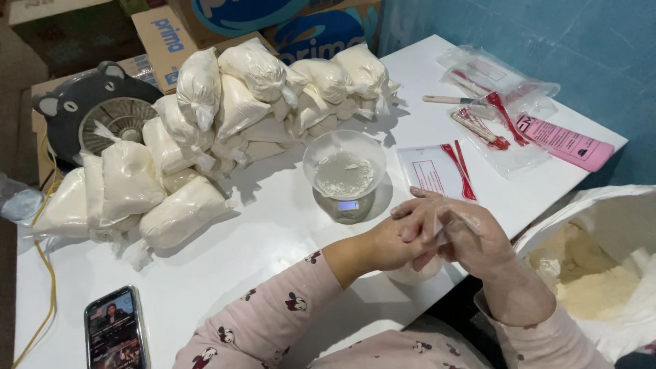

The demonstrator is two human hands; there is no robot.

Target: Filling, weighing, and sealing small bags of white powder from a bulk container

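On the near left of the white worktop (273,225) lies a phone (116,331) with a lit screen. Farther back, a heap of tied bags of white powder (225,116) looks finished, many already knotted. At the middle a clear bowl (344,164) sits on a small scale (347,205), some powder in it. Just near of it, the left hand (393,242) and right hand (458,232) press together, fingers curled around a small filled bag (417,270), apparently closing it. At the right, the open sack of powder (588,273) is far from empty, so more bagging seems left.
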